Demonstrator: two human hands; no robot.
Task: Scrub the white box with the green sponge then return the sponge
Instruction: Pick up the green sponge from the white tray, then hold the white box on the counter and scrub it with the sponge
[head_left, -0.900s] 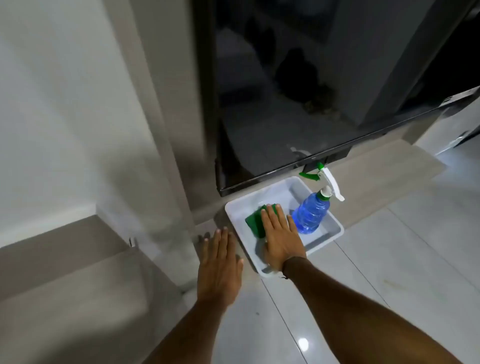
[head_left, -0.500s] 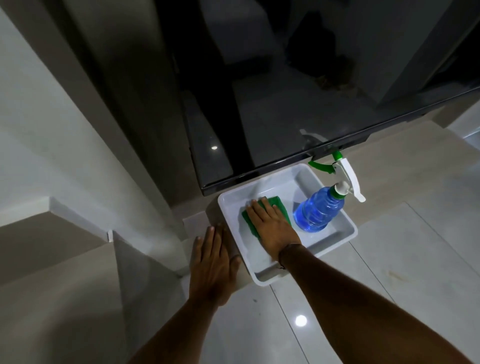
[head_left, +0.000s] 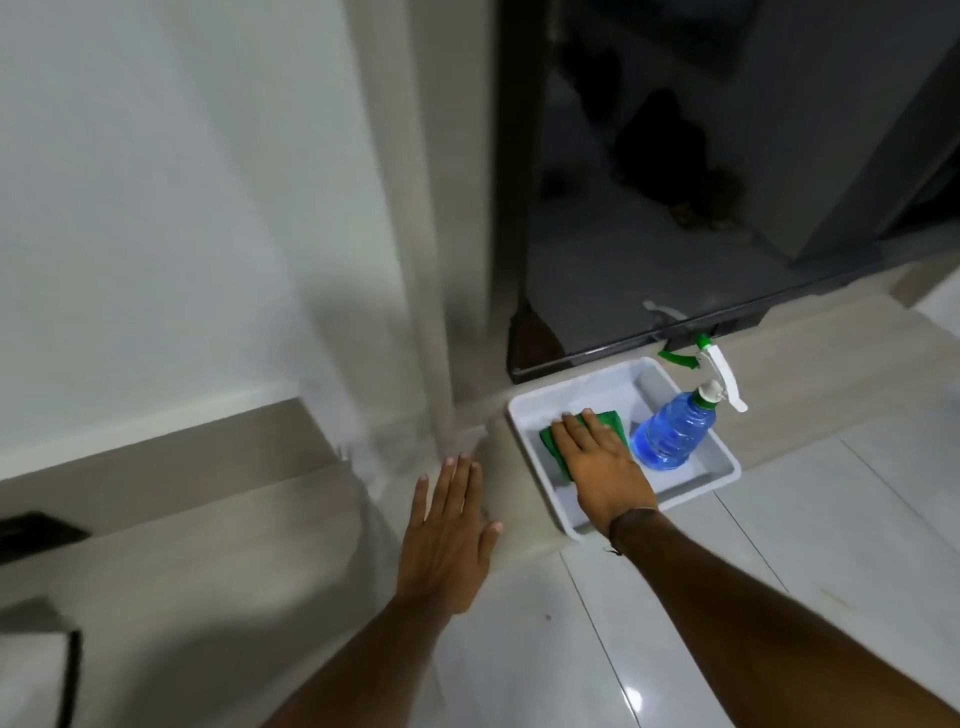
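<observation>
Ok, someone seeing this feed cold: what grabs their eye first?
The right hand, pressing a green sponge flat inside the white box on the floor. Beside it in the box stands a blue spray bottle, before a dark glass door. The left hand lies flat on the floor, left of the box.

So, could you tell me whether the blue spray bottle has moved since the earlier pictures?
No. The blue spray bottle stands in the same right-hand end of the white box.
</observation>
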